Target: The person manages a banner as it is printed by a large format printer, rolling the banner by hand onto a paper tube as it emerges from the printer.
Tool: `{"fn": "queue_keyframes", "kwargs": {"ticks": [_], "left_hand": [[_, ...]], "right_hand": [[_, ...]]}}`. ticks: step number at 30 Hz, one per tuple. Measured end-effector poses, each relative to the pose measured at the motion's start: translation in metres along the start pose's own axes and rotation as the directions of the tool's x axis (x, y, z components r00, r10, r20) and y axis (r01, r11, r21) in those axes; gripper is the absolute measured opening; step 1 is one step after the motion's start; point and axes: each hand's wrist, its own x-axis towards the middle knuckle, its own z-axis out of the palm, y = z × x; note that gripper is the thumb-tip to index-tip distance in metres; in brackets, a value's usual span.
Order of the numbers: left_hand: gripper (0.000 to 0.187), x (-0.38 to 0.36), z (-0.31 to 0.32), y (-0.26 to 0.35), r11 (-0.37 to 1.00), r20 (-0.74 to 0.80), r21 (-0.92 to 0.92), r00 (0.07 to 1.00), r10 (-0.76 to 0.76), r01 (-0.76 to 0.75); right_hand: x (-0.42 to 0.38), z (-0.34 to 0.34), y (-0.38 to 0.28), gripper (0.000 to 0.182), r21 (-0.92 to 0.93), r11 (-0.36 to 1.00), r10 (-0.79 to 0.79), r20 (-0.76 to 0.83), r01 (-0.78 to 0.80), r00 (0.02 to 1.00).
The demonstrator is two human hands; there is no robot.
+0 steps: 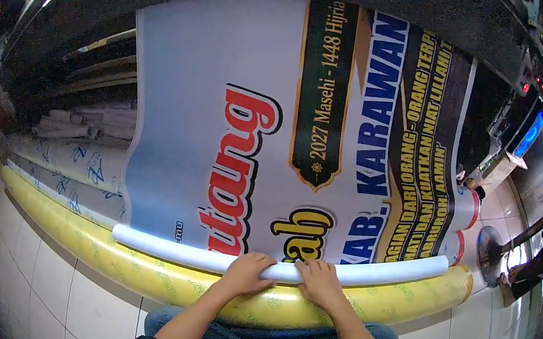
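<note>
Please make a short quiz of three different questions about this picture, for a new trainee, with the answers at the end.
1. True or false: both hands rest on the white rolled edge of the printed banner.
2. Which lies nearest to the person? A. the yellow roll B. the stacked rolls at the left C. the standing fan
3. Fill in: the large word above the left hand is printed in ____ letters.

Key: 1. True; the right hand presses beside the left. 2. A. 3. red.
</note>
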Motion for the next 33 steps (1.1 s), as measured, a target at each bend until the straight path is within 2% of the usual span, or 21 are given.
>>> {"fn": "queue_keyframes", "kwargs": {"ticks": [3,5,8,12,14,17,33], "left_hand": [[0.055,-0.0006,-0.0014,0.0048,0.998,0.048,0.053,0.999,-0.025,0.022],[0.056,-0.0013,0.0014,0.0045,0.998,0.048,0.064,0.999,-0.024,0.021],[0.058,-0.0015,0.0005,0.0066,0.997,0.044,0.074,0.999,-0.020,0.016],[0.062,-0.0017,0.0020,0.0059,0.994,0.026,0.108,1.000,0.005,-0.008],[0.062,-0.0015,0.0011,0.0056,0.995,0.037,0.101,0.999,-0.003,-0.001],[0.062,-0.0016,0.0020,0.0045,0.995,0.048,0.101,0.999,-0.009,0.004],[0.062,-0.0026,0.0000,0.0084,0.990,0.049,0.142,0.999,-0.002,-0.005]], "right_hand": [[0.0013,0.0000,0.0005,0.059,0.026,1.000,0.000,0.031,-0.001,1.000],[0.0000,0.0044,0.0036,0.057,0.012,0.999,-0.048,-0.062,0.049,0.997],[-0.0009,0.0061,0.0045,0.058,-0.006,0.998,-0.059,-0.079,0.059,0.995],[-0.0011,0.0045,0.0045,0.060,-0.021,0.998,-0.063,-0.067,0.062,0.996],[-0.0013,0.0018,0.0055,0.062,0.035,0.999,-0.040,0.009,0.040,0.999],[-0.0012,0.0004,0.0044,0.064,0.038,0.999,-0.029,0.031,0.028,0.999],[-0.0002,0.0002,0.0015,0.062,0.039,0.999,-0.012,0.031,0.011,0.999]]}}
